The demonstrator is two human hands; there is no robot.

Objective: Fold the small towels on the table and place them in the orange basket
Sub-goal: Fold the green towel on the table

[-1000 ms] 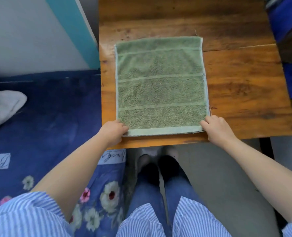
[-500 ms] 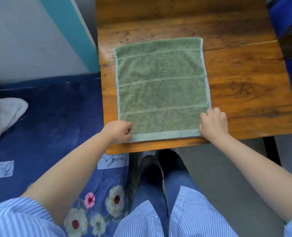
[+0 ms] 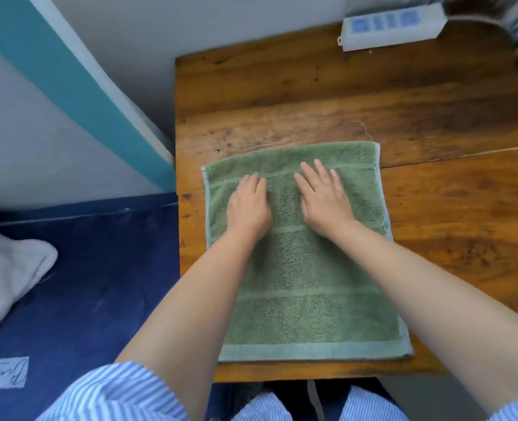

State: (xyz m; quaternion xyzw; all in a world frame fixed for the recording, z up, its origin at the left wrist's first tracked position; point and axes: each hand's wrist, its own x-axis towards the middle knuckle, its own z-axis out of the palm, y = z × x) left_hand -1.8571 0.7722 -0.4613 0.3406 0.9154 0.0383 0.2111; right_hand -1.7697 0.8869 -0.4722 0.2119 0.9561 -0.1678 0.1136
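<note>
**A:** Where is the towel right now?

**B:** The green towel (image 3: 306,268) lies flat on the wooden table (image 3: 452,214), filling the middle of the frame, its near hem close to the table's lower edge. Both hands rest on its upper half: the left hand (image 3: 248,205) and the right hand (image 3: 324,202) sit side by side, palms down, fingers straight and pressing the pile, gripping nothing.

**A:** How would you expect it to handle?

**B:** Terry cloth by the look of it, so I'd judge it light, soft and limp. It won't hold a shape by itself, and it will droop wherever it isn't supported. The looped surface should give good friction, so slipping out of the fingers seems unlikely, and nothing about it is fragile.

**A:** Where should it be taken hold of?

**B:** At the corners, I'd say. The hemmed bands along the near and far edges look firmer than the pile, so pinching the two near corners, at the lower part of the frame, would let the edge lift evenly and meet the far edge squarely.

**A:** And the orange basket?

**B:** Not visible. A white power strip (image 3: 391,25) sits at the upper right.
</note>
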